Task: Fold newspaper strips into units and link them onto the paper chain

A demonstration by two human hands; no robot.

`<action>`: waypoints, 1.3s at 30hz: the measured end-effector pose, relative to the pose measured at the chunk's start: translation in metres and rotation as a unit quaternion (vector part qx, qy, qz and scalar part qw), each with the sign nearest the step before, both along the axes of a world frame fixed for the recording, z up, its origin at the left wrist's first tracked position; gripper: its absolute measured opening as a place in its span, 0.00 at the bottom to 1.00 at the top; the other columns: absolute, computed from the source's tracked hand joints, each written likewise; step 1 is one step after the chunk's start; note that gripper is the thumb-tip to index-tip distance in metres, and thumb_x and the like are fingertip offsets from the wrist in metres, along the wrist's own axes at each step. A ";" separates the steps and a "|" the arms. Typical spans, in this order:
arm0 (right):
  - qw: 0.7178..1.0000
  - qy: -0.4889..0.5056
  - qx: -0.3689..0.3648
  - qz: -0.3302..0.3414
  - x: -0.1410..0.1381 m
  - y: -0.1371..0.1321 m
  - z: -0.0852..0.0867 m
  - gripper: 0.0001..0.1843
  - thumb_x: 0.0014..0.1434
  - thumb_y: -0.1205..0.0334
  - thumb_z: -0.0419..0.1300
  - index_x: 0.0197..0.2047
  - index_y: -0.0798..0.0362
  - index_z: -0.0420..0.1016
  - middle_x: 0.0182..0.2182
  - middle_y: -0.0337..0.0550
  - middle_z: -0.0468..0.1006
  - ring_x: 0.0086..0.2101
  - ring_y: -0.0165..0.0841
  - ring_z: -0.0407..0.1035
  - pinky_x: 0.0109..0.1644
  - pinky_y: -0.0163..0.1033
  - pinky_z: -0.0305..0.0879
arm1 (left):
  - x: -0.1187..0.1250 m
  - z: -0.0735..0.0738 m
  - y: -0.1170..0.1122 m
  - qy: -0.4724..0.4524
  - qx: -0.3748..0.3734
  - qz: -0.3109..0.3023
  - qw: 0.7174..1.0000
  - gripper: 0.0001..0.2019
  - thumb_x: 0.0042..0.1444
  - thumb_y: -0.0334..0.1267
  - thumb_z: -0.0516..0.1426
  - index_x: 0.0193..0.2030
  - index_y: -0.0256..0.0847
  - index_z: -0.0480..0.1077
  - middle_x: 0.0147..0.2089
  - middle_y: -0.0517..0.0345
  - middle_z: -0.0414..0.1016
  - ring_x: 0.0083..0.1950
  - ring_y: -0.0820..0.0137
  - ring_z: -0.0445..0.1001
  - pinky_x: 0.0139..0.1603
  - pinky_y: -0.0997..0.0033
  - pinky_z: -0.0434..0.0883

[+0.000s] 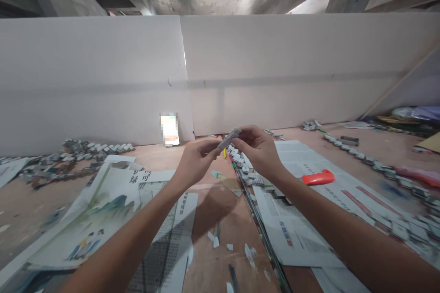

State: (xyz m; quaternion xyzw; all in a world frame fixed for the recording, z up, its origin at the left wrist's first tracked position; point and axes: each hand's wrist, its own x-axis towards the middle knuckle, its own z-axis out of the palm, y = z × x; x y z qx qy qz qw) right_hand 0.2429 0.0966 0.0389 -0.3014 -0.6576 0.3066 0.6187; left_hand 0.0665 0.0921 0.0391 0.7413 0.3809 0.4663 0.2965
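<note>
Both my hands are raised over the middle of the table with a small folded strip of grey printed paper (229,138) between them. My left hand (195,161) pinches its lower left end with thumb and fingers. At the upper right end, my right hand (259,149) has its thumb and fingers closed on the same strip. Just below the right hand, a chain of folded paper links (252,177) lies along a dark seam in the table. Part of that chain is hidden behind my right forearm.
Newspaper sheets (113,215) cover the table's left; another newspaper (292,242) lies right, under a red plastic object (318,177). More folded-paper chains are at left (110,148) and right (354,152). A lit phone (170,130) leans on the white partition (275,64). Paper scraps (216,241) lie in front.
</note>
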 end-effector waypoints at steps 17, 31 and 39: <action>0.926 -0.145 0.338 -0.079 0.001 -0.012 0.001 0.07 0.56 0.70 0.59 0.37 0.50 0.76 0.32 0.45 0.77 0.33 0.32 0.72 0.36 0.39 0.69 | -0.002 -0.001 -0.001 0.017 0.192 0.060 0.980 0.06 0.54 0.33 0.58 0.39 0.40 0.75 0.37 0.55 0.79 0.36 0.70 0.79 0.41 0.70 0.77; 0.901 -0.186 0.379 -0.100 -0.003 -0.013 0.000 0.10 0.55 0.74 0.58 0.37 0.51 0.75 0.32 0.46 0.78 0.34 0.32 0.73 0.37 0.39 0.72 | -0.005 0.000 -0.001 0.026 0.353 0.011 0.935 0.09 0.54 0.28 0.58 0.41 0.40 0.75 0.39 0.55 0.81 0.39 0.69 0.79 0.42 0.71 0.77; 0.907 -0.183 0.367 -0.096 0.000 -0.013 0.004 0.08 0.56 0.72 0.59 0.36 0.51 0.76 0.32 0.46 0.79 0.34 0.33 0.74 0.37 0.40 0.72 | -0.006 0.002 -0.002 0.023 0.396 0.023 0.918 0.07 0.52 0.27 0.59 0.37 0.40 0.76 0.35 0.56 0.81 0.35 0.70 0.79 0.37 0.72 0.77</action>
